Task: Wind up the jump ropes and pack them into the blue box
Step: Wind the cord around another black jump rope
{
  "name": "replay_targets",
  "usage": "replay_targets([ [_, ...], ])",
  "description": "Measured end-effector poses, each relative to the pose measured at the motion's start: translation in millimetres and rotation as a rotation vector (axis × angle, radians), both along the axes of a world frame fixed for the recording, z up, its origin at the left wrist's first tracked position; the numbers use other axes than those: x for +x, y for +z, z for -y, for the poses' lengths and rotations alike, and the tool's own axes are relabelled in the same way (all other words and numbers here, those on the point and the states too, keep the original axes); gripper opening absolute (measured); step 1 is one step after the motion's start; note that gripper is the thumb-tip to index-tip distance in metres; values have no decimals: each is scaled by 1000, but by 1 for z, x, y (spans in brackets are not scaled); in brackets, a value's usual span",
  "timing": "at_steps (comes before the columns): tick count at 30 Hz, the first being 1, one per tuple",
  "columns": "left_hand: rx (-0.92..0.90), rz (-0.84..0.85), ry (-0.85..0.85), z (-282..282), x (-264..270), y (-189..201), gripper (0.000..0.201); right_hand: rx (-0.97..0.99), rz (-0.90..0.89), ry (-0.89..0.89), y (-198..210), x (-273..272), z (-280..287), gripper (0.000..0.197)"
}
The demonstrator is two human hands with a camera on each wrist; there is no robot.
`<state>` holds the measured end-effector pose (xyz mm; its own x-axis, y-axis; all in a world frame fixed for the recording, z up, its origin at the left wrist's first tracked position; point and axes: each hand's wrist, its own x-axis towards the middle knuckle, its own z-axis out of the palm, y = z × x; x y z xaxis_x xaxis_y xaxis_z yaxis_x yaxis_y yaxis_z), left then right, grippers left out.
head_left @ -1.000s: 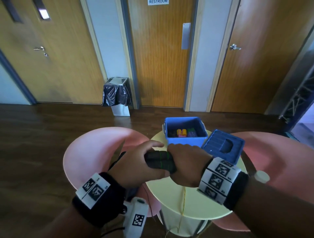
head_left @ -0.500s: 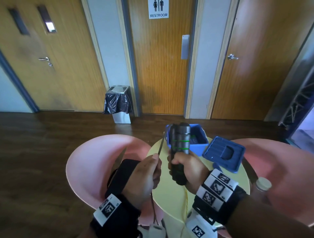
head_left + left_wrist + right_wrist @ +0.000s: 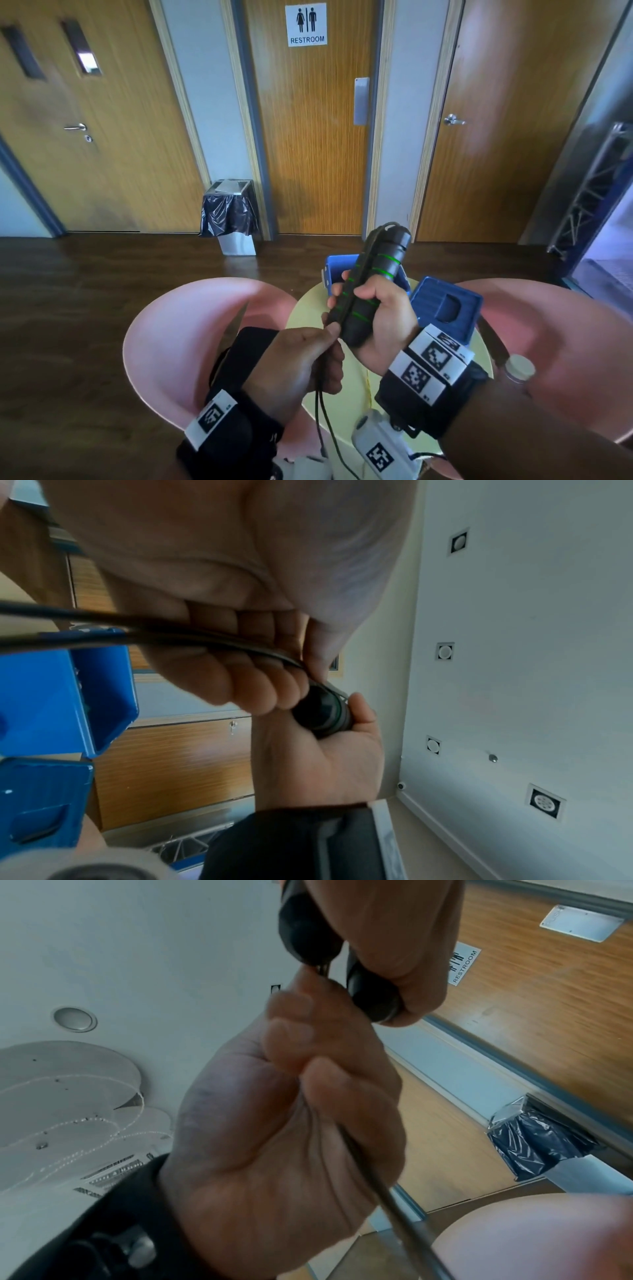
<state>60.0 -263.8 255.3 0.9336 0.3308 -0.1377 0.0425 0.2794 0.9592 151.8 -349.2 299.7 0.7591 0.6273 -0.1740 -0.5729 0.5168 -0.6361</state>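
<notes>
The right hand (image 3: 383,318) is gripping two black jump-rope handles (image 3: 371,284) together, tilted upright above the yellow table (image 3: 356,387) before the blue box (image 3: 330,270). The left hand (image 3: 298,363) is pinching the black cord (image 3: 323,407) below them.

Blue box (image 3: 334,274) mouth open, lid (image 3: 445,308) just beside it.
</notes>
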Motion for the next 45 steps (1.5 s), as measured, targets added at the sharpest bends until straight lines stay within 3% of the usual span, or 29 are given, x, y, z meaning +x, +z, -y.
replay_targets([
  [7, -79, -29, -60, 1, 2, -5, 27, 45, -9, 3, 10, 6, -1, 25],
  [11, 2, 6, -56, -2, 4, -9, 15, -3, 33, -31, 10, 8, -1, 16],
  [13, 15, 22, -27, -1, 6, -5, 37, -8, 39, -57, 8, 9, -2, 16],
  [16, 132, 93, 76, 3, 14, 1, 55, -55, 78, -71, 5, 9, -4, 22],
  [18, 227, 113, 128, 6, 21, 6, 52, -110, 121, -29, 4, 5, -4, 25],
  [21, 381, 155, 126, 10, 28, 15, 30, -189, 171, -18, 4, -1, -2, 12],
  [24, 553, 165, 123, 9, 29, 10, 34, -278, 169, -6, 2, 0, 3, 4],
  [26, 596, 139, 123, 5, 26, 5, 35, -388, 194, 38, -3, 4, 9, 15],
  [29, 640, 111, 115, -7, 18, 6, 26, -789, 553, 250, -5, 13, 25, 42],
  [31, 718, 66, 107, -20, 14, 3, 27, -1057, 866, 589, 5, 19, 43, 43],
  [33, 814, -30, 83, -35, 13, -2, 34, -1164, 1145, 729, 13, 30, 58, 45],
  [34, 858, -84, 54, -40, 13, -2, 36, -1159, 1282, 662, 18, 32, 63, 40],
  [36, 945, -128, -46, -43, 13, -2, 32, -1141, 1633, 357, 24, 35, 66, 31],
  [37, 994, -131, -94, -41, 13, 1, 29, -1186, 1837, 245, 26, 34, 65, 39],
  [39, 1075, -107, -147, -34, 12, 11, 25, -1412, 2152, 225, 18, 35, 55, 77],
  [40, 1078, -86, -165, -31, 13, 15, 25, -1484, 2212, 282, 12, 36, 50, 82],
  [43, 1002, -41, -192, -28, 15, 21, 28, -1428, 1972, 403, 5, 34, 46, 30],
  [45, 949, -28, -173, -29, 14, 22, 36, -1375, 1829, 365, -1, 31, 46, 20],
])
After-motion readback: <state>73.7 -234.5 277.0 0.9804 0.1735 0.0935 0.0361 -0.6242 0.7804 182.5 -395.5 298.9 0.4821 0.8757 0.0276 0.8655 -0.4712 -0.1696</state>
